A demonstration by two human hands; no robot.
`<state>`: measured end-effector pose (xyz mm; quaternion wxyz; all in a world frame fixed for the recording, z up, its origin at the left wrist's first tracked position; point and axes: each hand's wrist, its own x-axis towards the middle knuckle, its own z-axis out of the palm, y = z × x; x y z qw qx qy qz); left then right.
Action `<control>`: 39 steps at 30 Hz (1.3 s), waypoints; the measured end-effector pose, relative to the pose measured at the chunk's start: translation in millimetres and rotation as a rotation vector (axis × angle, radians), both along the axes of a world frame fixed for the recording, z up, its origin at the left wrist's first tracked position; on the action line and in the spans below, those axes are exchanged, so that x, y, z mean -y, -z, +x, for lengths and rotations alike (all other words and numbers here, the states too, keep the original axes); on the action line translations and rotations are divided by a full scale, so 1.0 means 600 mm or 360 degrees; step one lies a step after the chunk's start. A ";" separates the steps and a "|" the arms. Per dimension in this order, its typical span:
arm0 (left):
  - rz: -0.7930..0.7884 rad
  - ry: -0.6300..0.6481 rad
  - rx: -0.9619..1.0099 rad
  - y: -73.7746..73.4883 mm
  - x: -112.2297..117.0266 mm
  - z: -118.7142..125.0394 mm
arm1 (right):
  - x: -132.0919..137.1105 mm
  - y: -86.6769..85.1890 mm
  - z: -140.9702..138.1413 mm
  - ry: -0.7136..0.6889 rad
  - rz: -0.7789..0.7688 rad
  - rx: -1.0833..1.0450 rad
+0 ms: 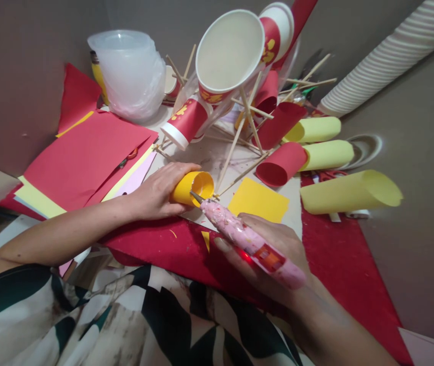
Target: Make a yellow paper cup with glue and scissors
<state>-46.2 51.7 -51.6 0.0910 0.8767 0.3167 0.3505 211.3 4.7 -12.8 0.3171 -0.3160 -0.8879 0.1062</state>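
The left hand (165, 190) was closed around the yellow tube (182, 189), gripping it from the left so that its open mouth faced right. The right hand (278, 243) gripped the glue gun (240, 227), whose metal nozzle (196, 196) pointed into that mouth; whether the tip touched the wall could not be told. The tube was over the near edge of the white board (217, 152).

Just to the right of the tube lay a yellow sheet (260, 200), and on its near side a small yellow scrap (206, 241) rested on the red cloth (342, 254). Left of the tube were red sheets (91, 152) with scissors (128, 157) on them; beyond those stood a white tub (129, 76). Beyond the tube rose a stick frame (244, 114), with a wide cup (230, 53) above it. Farther right of the tube lay red tubes (282, 163) and pale yellow tubes (329, 154).
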 end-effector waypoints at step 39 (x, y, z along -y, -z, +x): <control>-0.0208 -0.0109 0.0096 -0.007 -0.001 -0.002 | -0.001 0.005 -0.005 0.0016 0.0074 0.0005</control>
